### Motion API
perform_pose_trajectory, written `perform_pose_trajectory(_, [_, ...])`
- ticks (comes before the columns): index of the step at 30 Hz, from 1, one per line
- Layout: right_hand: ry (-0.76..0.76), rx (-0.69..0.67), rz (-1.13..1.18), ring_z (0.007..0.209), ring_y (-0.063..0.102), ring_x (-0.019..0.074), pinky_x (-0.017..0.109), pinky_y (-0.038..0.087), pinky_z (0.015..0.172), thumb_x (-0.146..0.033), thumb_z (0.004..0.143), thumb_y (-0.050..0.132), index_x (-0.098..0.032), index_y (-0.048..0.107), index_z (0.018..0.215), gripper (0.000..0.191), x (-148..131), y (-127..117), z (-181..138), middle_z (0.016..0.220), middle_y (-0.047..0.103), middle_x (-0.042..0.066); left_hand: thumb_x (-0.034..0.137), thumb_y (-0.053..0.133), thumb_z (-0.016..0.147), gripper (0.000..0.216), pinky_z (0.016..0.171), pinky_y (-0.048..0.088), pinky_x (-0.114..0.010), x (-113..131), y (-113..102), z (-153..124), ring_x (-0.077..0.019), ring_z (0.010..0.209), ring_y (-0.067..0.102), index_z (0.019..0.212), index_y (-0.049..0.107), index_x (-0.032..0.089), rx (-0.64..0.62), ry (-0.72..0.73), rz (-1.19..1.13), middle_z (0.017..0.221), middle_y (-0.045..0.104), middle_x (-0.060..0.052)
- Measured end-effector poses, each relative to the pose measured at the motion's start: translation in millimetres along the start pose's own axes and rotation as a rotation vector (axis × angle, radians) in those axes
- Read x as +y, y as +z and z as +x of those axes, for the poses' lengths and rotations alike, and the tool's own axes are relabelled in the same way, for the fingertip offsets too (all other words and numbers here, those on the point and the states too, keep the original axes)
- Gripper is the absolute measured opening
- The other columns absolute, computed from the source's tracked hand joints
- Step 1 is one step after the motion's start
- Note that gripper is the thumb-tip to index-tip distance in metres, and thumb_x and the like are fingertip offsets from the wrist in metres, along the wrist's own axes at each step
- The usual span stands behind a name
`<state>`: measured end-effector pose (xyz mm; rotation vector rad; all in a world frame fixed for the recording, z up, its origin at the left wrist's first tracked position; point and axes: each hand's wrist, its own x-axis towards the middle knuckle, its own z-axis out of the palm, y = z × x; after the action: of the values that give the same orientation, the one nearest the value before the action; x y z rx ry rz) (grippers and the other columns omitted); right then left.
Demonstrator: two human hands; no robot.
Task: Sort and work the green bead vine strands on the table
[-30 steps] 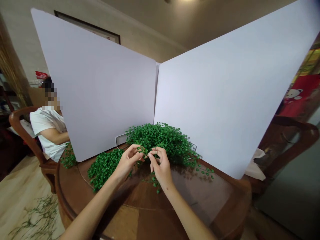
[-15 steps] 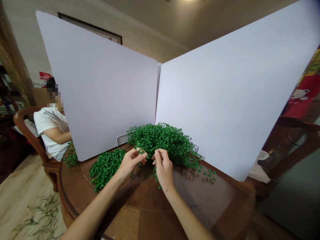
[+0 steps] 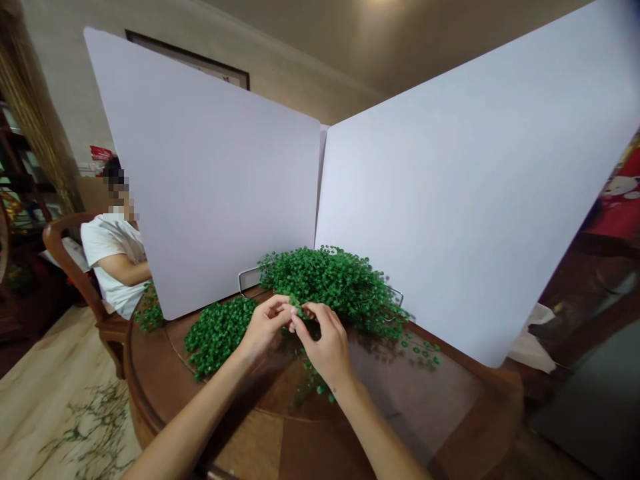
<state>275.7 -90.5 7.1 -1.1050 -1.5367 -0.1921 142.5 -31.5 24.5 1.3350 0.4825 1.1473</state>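
Observation:
My left hand [image 3: 264,328] and my right hand [image 3: 324,342] meet over the round wooden table [image 3: 410,413], fingertips pinched together on a green plastic sprig [image 3: 313,380] that dangles below them. Just behind my hands lies a large heap of green artificial foliage [image 3: 333,283]. A smaller heap of green foliage [image 3: 217,331] lies to the left of my left hand.
Two white boards [image 3: 215,173] [image 3: 465,200] stand upright in a V behind the foliage. A seated person in a white shirt [image 3: 113,257] is at the left, behind one board. Green trimmings [image 3: 75,427] litter the floor at lower left. Loose leaves [image 3: 423,350] lie at the right.
My two hands have closed in until their fingertips touch, and the sprig now hangs lower beneath my right hand. The view has shifted slightly to the left.

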Motion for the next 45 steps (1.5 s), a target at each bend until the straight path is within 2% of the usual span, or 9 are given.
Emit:
perform_pose_trajectory(3, [-0.012, -0.068, 0.071, 0.083, 0.061, 0.0209, 0.034, 0.047, 0.079, -0.026, 0.093, 0.051, -0.023, 0.063, 0.090, 0.013, 4.7, 0.2, 1.9, 0.084, 0.067, 0.004, 0.036, 0.080, 0.070, 0.032, 0.061, 0.044, -0.022, -2.5, -1.6, 0.5, -0.0097, 0.059, 0.056, 0.088, 0.064, 0.015, -0.008, -0.002, -0.016, 0.069, 0.061, 0.001])
perform_pose_trajectory(6, [0.006, -0.031, 0.125, 0.083, 0.062, 0.0203, 0.032, 0.049, 0.077, -0.024, 0.093, 0.051, -0.023, 0.064, 0.092, 0.013, 9.1, 0.6, 1.7, 0.085, 0.067, 0.005, 0.034, 0.080, 0.070, 0.032, 0.064, 0.045, -0.023, -3.9, -2.9, 0.6, -0.0100, 0.062, 0.057, 0.091, 0.065, 0.016, -0.020, -0.013, -0.045, 0.072, 0.062, 0.001])
perform_pose_trajectory(13, [-0.004, 0.009, 0.113, 0.078, 0.062, 0.0182, 0.030, 0.050, 0.074, -0.023, 0.092, 0.052, -0.022, 0.062, 0.090, 0.011, 11.6, -0.2, 1.1, 0.083, 0.065, 0.004, 0.036, 0.078, 0.072, 0.027, 0.067, 0.043, -0.024, -1.1, -4.6, -0.4, -0.0125, 0.067, 0.058, 0.081, 0.063, 0.016, -0.077, -0.061, 0.046, 0.069, 0.063, -0.001])
perform_pose_trajectory(18, [-0.038, -0.015, 0.042, 0.079, 0.061, 0.0194, 0.031, 0.049, 0.074, -0.023, 0.092, 0.050, -0.021, 0.062, 0.089, 0.013, 11.3, 1.0, -1.0, 0.081, 0.065, 0.005, 0.037, 0.077, 0.071, 0.030, 0.061, 0.039, -0.022, 4.2, -4.3, -2.0, -0.0110, 0.063, 0.051, 0.072, 0.057, 0.015, -0.079, 0.017, 0.204, 0.066, 0.056, 0.001])
perform_pose_trajectory(22, [0.031, 0.025, 0.035, 0.073, 0.060, 0.0173, 0.028, 0.049, 0.069, -0.023, 0.091, 0.051, -0.021, 0.061, 0.082, 0.014, 14.3, -0.6, -0.2, 0.078, 0.064, 0.003, 0.038, 0.072, 0.077, 0.028, 0.063, 0.038, -0.023, 6.6, 1.8, -8.3, -0.0116, 0.067, 0.049, 0.073, 0.059, 0.014, -0.191, 0.124, 0.311, 0.072, 0.055, 0.000])
perform_pose_trajectory(25, [0.070, 0.065, 0.050, 0.072, 0.061, 0.0167, 0.026, 0.048, 0.068, -0.023, 0.091, 0.052, -0.021, 0.061, 0.081, 0.013, 19.2, -6.5, 2.6, 0.079, 0.064, 0.003, 0.037, 0.069, 0.080, 0.026, 0.069, 0.040, -0.024, 3.3, 6.6, -10.5, -0.0129, 0.072, 0.051, 0.074, 0.059, 0.014, -0.276, 0.132, 0.345, 0.076, 0.056, -0.001])
perform_pose_trajectory(30, [-0.009, 0.013, 0.128, 0.080, 0.061, 0.0179, 0.028, 0.048, 0.076, -0.021, 0.091, 0.054, -0.021, 0.061, 0.085, 0.010, 17.5, -12.7, 4.2, 0.083, 0.064, 0.004, 0.038, 0.064, 0.084, 0.023, 0.072, 0.043, -0.024, -4.0, 2.1, -4.4, -0.0131, 0.075, 0.054, 0.091, 0.057, 0.017, -0.118, 0.139, 0.287, 0.080, 0.056, 0.000])
perform_pose_trajectory(38, [-0.027, -0.055, 0.161, 0.078, 0.057, 0.0173, 0.028, 0.045, 0.074, -0.022, 0.094, 0.051, -0.021, 0.057, 0.082, 0.013, 12.0, -12.1, 3.7, 0.080, 0.060, 0.003, 0.037, 0.067, 0.083, 0.022, 0.071, 0.044, -0.024, -1.6, 2.6, -6.5, -0.0129, 0.073, 0.054, 0.086, 0.058, 0.016, -0.124, 0.133, 0.258, 0.075, 0.055, 0.001])
perform_pose_trajectory(45, [-0.126, -0.055, 0.044, 0.074, 0.052, 0.0177, 0.030, 0.043, 0.071, -0.019, 0.093, 0.050, -0.021, 0.052, 0.081, 0.013, 14.2, -10.9, 2.0, 0.075, 0.055, 0.002, 0.036, 0.070, 0.080, 0.026, 0.064, 0.040, -0.021, -4.9, 1.8, -7.5, -0.0106, 0.067, 0.048, 0.077, 0.055, 0.015, -0.119, 0.169, 0.271, 0.071, 0.050, 0.002])
